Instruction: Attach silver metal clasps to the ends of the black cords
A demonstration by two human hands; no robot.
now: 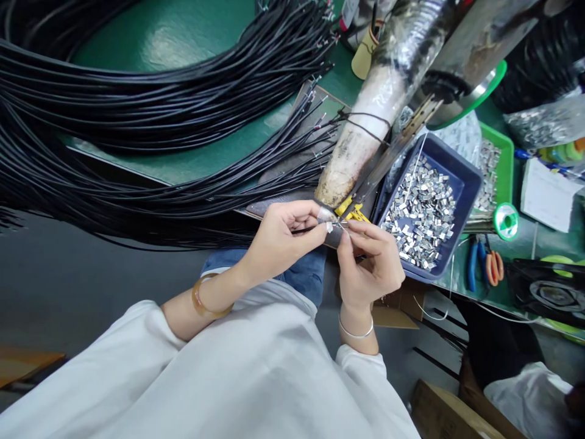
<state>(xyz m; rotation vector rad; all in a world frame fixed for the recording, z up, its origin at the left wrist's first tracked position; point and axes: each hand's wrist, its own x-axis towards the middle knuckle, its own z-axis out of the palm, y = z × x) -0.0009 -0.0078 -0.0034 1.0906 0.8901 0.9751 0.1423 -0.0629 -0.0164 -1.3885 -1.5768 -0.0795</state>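
Observation:
My left hand [286, 235] is closed in a pinch on a black cable [299, 230], with its end pointing right. A pale wrap covers its index fingertip. Facing it, my right hand [370, 259] pinches a thin light wire at the cable's end; the fingers partly hide it. Just beyond the fingertips is a yellow plastic piece [356, 212] at the lower end of a long metal bar [397, 143]. To the right of my right hand stands a dark blue bin [464, 183] holding many small silvery metal pieces [425, 213].
Thick bundles of black cables [183, 91] lie across the green table [183, 164] on the left. A pale duct [365, 116] slants down near my hands. At right are a green tray [505, 152], a solder spool [506, 221], pliers [473, 265] and a black fan [553, 292].

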